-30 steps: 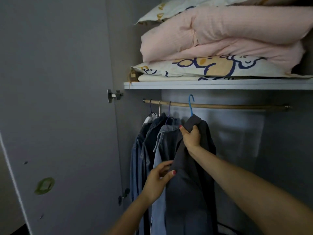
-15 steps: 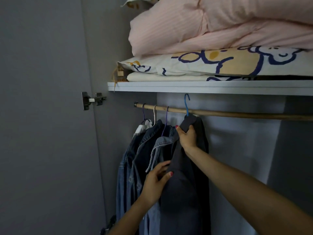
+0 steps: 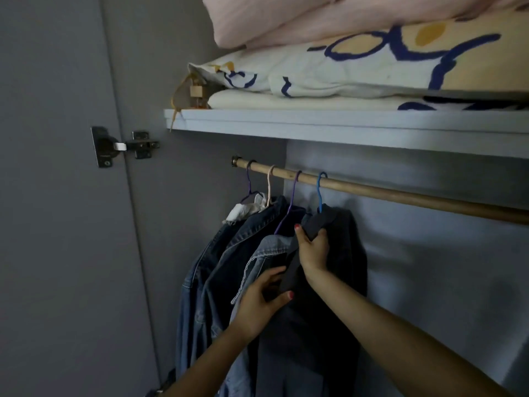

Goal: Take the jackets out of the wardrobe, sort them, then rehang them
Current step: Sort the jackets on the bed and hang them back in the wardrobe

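Several jackets hang at the left end of a wooden rail (image 3: 400, 194) in the wardrobe. The rightmost is a dark grey jacket (image 3: 340, 282) on a blue hanger (image 3: 320, 193). My right hand (image 3: 313, 250) grips its collar just below the hanger hook. My left hand (image 3: 263, 299) holds the jacket's front edge lower down, thumb on top. Left of it hang a light blue denim jacket (image 3: 257, 262) on a purple hanger (image 3: 293, 196) and a dark denim jacket (image 3: 243, 239). A further denim jacket (image 3: 191, 282) hangs at the far left.
A white shelf (image 3: 343, 124) runs just above the rail, stacked with a patterned pillow (image 3: 357, 70) and a pink quilt (image 3: 300, 18). The open wardrobe door (image 3: 57, 224) stands at the left on a metal hinge (image 3: 123, 146). The rail's right part is bare.
The view has moved closer and tilted up. Both hands keep their hold on the dark grey jacket, whose blue hanger still hooks on the rail.
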